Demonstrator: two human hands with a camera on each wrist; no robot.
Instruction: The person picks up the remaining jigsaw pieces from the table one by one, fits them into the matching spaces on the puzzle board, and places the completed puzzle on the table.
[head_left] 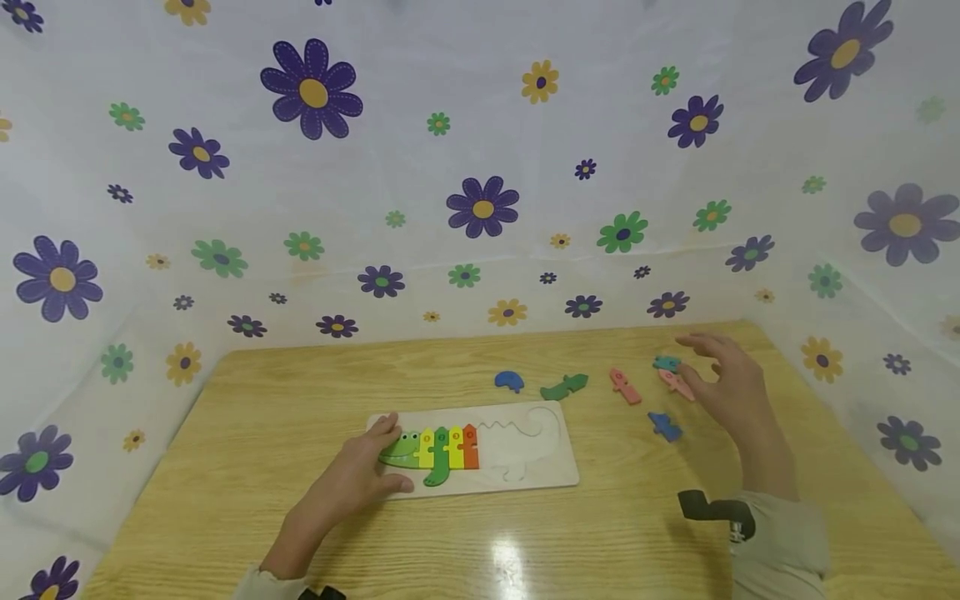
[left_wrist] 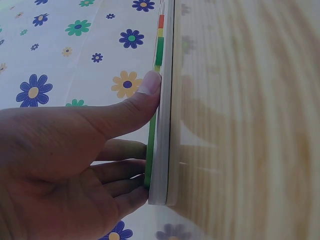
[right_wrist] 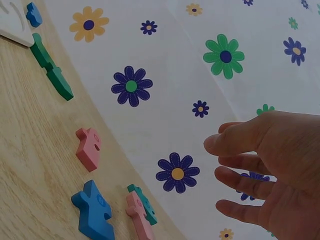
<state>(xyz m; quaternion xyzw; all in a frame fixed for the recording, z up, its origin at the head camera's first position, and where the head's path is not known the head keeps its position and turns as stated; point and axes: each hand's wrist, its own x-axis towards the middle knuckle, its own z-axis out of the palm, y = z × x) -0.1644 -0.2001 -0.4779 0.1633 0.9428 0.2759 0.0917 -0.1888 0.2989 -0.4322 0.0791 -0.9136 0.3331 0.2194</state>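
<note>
My left hand (head_left: 356, 467) rests on the left end of a wooden crocodile puzzle board (head_left: 525, 483), thumb and fingers spread and touching it beside the green head piece (head_left: 401, 450). Yellow, green and orange-red numbered pieces (head_left: 470, 448) sit side by side behind the head. The board's right part shows a bare outline with a curled tail. My right hand (head_left: 723, 383) hovers, fingers apart and holding nothing, by a teal piece (head_left: 666, 363) and a pink piece (head_left: 677, 384) that lie against each other. In the right wrist view, its fingers (right_wrist: 240, 182) are loosely bent.
Other loose pieces lie on the wooden table (head_left: 300, 383): a dark blue curved one (head_left: 509, 382), a green one (head_left: 565, 387) just behind the board, a pink one (head_left: 625, 387) and a blue one (head_left: 664, 426). A flower-printed sheet (head_left: 420, 208) surrounds the table's back and sides.
</note>
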